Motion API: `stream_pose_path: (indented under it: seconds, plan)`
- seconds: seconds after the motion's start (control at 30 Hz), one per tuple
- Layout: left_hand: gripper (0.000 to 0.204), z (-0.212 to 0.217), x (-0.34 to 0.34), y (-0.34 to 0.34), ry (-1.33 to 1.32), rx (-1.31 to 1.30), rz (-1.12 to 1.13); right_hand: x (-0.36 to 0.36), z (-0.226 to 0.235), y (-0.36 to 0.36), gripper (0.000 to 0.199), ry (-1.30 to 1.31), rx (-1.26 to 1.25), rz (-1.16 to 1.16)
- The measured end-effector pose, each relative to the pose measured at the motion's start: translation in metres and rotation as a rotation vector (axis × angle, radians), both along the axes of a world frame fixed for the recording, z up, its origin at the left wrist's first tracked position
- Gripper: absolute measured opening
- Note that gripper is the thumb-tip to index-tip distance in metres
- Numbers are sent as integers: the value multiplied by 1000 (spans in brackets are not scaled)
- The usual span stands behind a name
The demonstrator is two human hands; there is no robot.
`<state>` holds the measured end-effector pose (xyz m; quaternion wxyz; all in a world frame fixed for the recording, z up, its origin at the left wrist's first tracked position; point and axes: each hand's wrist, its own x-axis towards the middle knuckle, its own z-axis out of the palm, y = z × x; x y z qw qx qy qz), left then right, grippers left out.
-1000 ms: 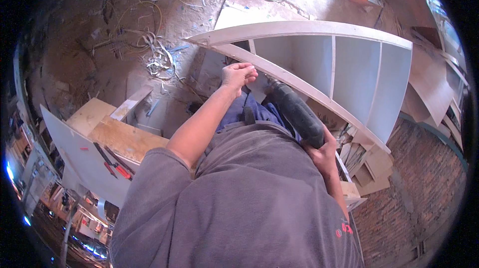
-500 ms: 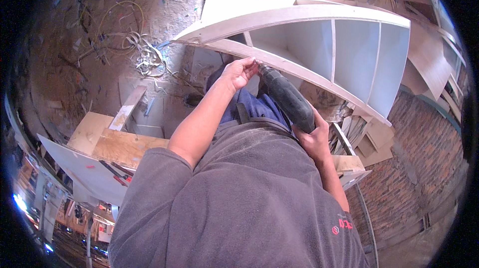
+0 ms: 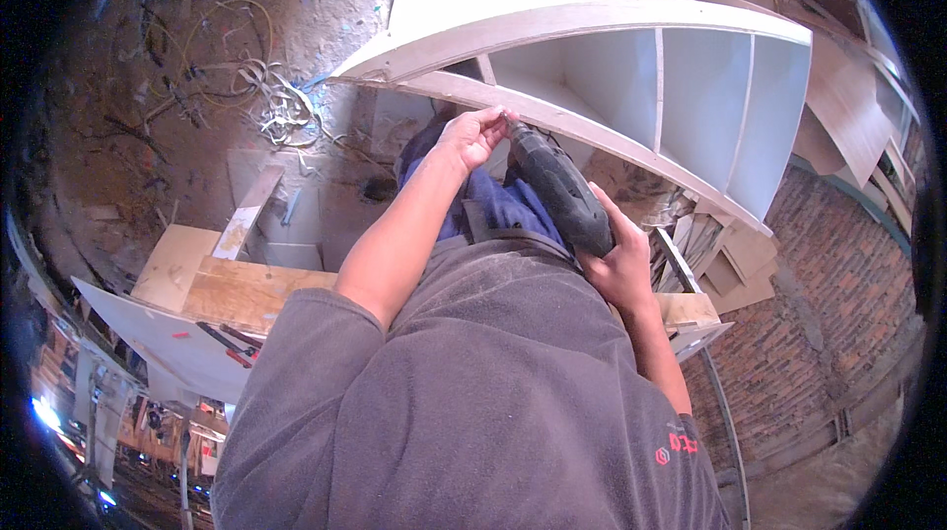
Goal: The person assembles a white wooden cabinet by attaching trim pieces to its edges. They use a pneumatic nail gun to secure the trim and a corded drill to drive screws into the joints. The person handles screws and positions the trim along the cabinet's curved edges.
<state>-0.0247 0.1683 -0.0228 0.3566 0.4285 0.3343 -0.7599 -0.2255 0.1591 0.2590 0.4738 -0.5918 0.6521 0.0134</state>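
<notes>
A black power drill [image 3: 558,185] points away from me, its nose close to the near edge strip of a pale wooden cabinet frame [image 3: 582,126]. My right hand [image 3: 619,249] is closed round the drill's rear end. At the drill's tip, my left hand [image 3: 477,136] has its thumb and forefinger pinched together. Whatever sits between those fingertips is too small to make out. Behind the strip, the cabinet's pale compartments [image 3: 695,96] are parted by thin upright dividers.
Tangled pale straps [image 3: 286,111] lie on the littered floor at left. A wooden board structure [image 3: 256,293] with red-handled pliers [image 3: 229,345] stands near my left side. At right are stacked panels [image 3: 848,116], board offcuts [image 3: 745,264] and a brick surface [image 3: 838,283].
My left fingers stay at the drill's tip. My right hand has shifted slightly on the drill's rear, its fingers reaching a little higher. The whole view has moved slightly.
</notes>
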Motion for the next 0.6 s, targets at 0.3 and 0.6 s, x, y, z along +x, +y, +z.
stream_pose_path:
  seconds: [0.3,0.6]
  plan:
    - [19,-25,0,3,0,10,-32,18,-8,-8,72,186,-4,150]
    - [20,-44,-4,-1,-12,5,4,32,-13,-16,75,254,4,211]
